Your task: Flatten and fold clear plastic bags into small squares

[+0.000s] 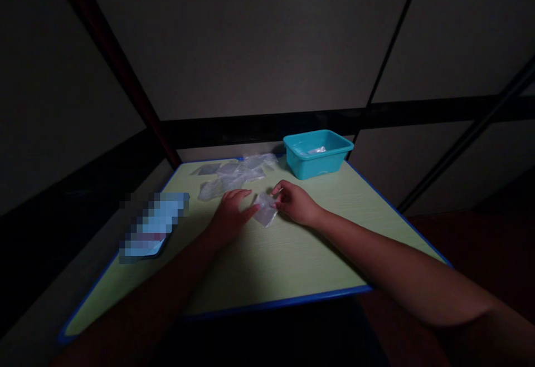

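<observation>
Over the worktop point(284, 267), a clear bag point(266, 215) is pinched by the right hand point(295, 202) and touched by the spread left hand point(231, 214), with loose bags point(232, 179) left beyond and some plastic point(317, 150) already held in a turquoise tub point(321, 165).

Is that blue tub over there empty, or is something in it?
Not empty: something shiny and whitish shows inside the tub. The near wall hides part of the bottom.

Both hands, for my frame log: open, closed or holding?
Left hand: open, thumb at the clear plastic piece.
Right hand: curled at its other side; grip can't be told.
</observation>
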### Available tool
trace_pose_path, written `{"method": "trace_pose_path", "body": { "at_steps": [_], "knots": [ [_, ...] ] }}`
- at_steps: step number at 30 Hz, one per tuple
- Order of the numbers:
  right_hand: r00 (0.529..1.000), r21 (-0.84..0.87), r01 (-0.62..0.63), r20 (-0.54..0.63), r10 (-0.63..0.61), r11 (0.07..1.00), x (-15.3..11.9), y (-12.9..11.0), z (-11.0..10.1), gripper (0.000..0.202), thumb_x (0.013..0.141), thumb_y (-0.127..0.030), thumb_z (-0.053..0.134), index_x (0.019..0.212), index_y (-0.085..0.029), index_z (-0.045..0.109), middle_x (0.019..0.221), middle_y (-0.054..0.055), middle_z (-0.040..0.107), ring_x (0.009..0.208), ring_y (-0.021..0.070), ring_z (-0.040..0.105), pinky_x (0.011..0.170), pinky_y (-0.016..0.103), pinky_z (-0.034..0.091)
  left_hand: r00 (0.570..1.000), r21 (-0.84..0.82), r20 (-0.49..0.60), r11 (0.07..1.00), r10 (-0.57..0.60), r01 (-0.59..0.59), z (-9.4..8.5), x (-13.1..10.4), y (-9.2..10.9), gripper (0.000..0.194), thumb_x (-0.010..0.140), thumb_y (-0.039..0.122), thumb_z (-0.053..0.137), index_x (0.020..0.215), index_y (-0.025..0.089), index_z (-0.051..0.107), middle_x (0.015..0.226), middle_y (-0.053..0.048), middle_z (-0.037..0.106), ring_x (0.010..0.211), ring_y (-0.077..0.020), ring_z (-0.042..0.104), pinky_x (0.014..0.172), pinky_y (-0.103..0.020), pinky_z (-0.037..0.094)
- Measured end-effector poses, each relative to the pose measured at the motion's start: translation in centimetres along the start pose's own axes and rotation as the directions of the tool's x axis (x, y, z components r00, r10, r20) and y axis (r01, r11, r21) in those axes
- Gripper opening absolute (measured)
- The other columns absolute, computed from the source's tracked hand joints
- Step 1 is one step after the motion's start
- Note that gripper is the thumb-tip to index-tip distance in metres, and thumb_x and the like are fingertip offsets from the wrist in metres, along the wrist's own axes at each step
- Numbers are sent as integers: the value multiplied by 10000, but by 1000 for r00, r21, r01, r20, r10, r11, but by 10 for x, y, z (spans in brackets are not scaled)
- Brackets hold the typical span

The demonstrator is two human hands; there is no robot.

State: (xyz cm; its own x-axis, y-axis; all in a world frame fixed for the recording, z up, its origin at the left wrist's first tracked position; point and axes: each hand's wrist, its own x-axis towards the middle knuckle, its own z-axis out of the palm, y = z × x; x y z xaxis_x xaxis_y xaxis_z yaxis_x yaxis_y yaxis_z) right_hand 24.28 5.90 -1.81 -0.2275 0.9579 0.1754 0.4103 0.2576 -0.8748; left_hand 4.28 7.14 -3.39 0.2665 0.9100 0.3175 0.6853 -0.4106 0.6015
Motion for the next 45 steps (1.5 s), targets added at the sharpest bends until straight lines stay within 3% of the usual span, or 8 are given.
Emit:
{"method": "trace_pose_path", "body": {
  "at_steps": [2,6,12,16,25,33,41,45],
  "knots": [
    [999,101,26,31,-29,995,0,-1,-2,206,692,-109,610,842,-186,490,619,-68,524,572,94,497,563,212,397,994,-245,44,963,-100,107,-3,2,2,584,741,490,592,1182,109,566,1252,-170,579,1166,-292,530,997,-441,388],
    [986,280,47,139,-89,959,0,-3,-5,227,658,-181,675,829,-173,526,689,-42,543,601,98,509,585,231,418,960,-598,231,756,-157,267,-8,0,13,721,662,529,670,1220,96,524,1183,-164,629,1076,-286,596,885,-370,457],
    [963,369,38,236,-133,929,-3,-9,-7,304,628,-279,742,844,-166,561,730,-36,542,631,91,509,596,225,407,880,-777,458,423,-127,466,-15,-9,33,357,674,417,732,865,125,657,803,-64,711,710,-179,646,666,-271,478],
    [961,352,37,246,-130,935,-4,-9,-8,312,641,-281,738,869,-163,561,739,-38,538,597,80,496,574,223,396,815,-765,568,291,-117,575,-16,-11,33,217,681,299,754,696,115,640,635,-30,660,574,-124,600,601,-238,477],
    [998,460,-48,64,21,886,-2,-4,-1,488,545,-351,825,930,-185,575,761,-35,595,597,92,554,584,242,466,836,-829,448,204,-316,521,-13,-5,34,109,792,130,624,684,120,610,564,-14,627,498,-100,594,521,-188,490],
    [974,625,-224,176,145,748,-2,-3,5,409,475,-392,872,676,-131,629,618,18,669,612,157,671,662,293,539,887,-908,329,148,-324,391,-15,-4,40,163,896,150,486,907,94,639,824,-91,721,717,-147,691,695,-244,559],
    [976,674,-217,131,175,706,-4,-9,3,371,437,-359,886,607,-134,645,590,-5,671,584,132,670,701,289,558,887,-909,368,94,-277,407,-18,-6,47,282,894,177,474,1159,148,565,1068,-103,695,928,-187,681,834,-319,546],
    [965,659,-261,174,195,705,-5,-9,3,374,444,-368,882,612,-137,641,596,-6,672,583,142,678,677,285,557,864,-903,365,94,-347,420,-18,-6,46,246,866,209,529,1078,101,590,978,-139,711,886,-213,693,833,-358,545]
  ]
}}
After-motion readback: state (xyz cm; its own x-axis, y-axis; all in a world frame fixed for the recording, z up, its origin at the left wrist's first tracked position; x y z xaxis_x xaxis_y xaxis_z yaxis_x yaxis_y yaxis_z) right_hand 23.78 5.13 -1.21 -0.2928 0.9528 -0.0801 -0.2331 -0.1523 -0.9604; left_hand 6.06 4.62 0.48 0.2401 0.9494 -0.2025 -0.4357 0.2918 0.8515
